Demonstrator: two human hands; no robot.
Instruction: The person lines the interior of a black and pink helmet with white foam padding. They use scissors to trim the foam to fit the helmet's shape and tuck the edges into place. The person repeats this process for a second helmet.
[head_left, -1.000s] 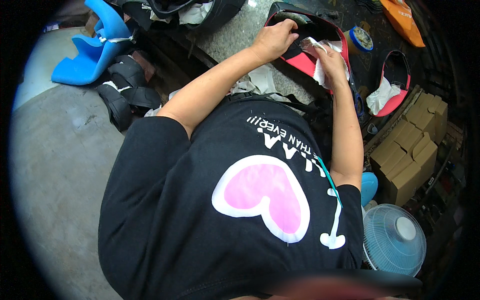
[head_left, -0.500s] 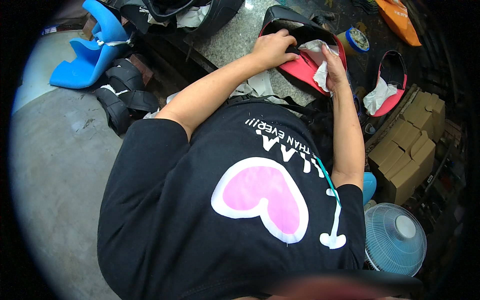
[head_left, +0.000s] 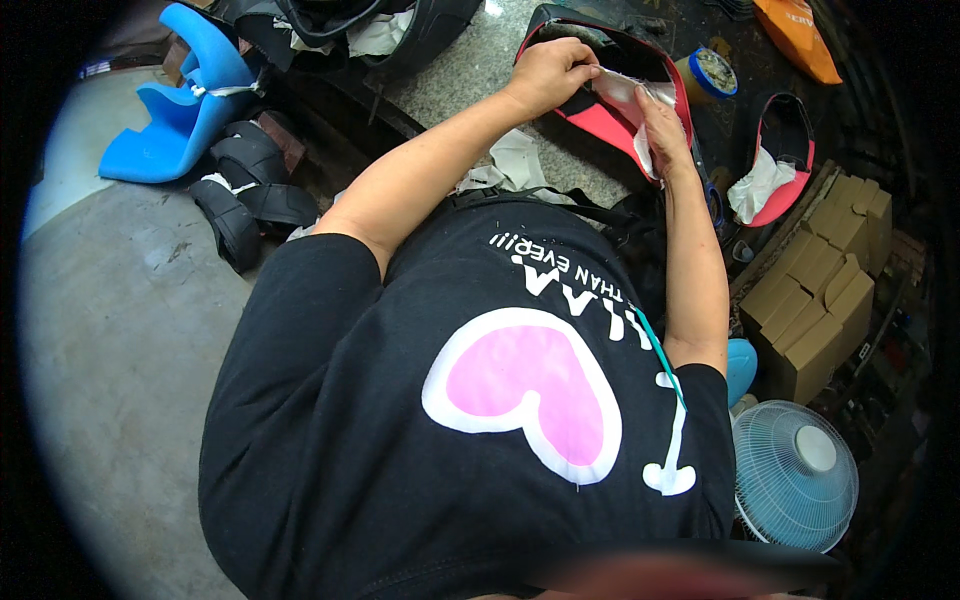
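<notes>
In front of me, over the table, is a curved red-and-black piece [head_left: 598, 127] that looks like a shoe upper. Inside its hollow a thin white sheet [head_left: 620, 90] lies stretched between my two hands. My left hand [head_left: 548, 78] is closed, thumb and fingertips pinching the sheet's left end at the black rim. At the piece's right side, my right hand [head_left: 662, 135] is closed on the sheet's other end, its thumb pointing up along it. The fingers of that hand are partly hidden. A similar red-and-black upper [head_left: 778, 205] with crumpled white material in it lies to the right.
A jar with a blue rim [head_left: 712, 75] stands just right of the piece. Black uppers [head_left: 430, 45] lie at the far left of the speckled tabletop [head_left: 440, 85]. Cardboard boxes [head_left: 810, 300] and a fan [head_left: 797, 475] are at right; blue foam [head_left: 175, 120] is at left.
My left hand has moved slightly up and now pinches the white sheet. The sheet, bunched by my right hand before, is drawn out leftward across the hollow.
</notes>
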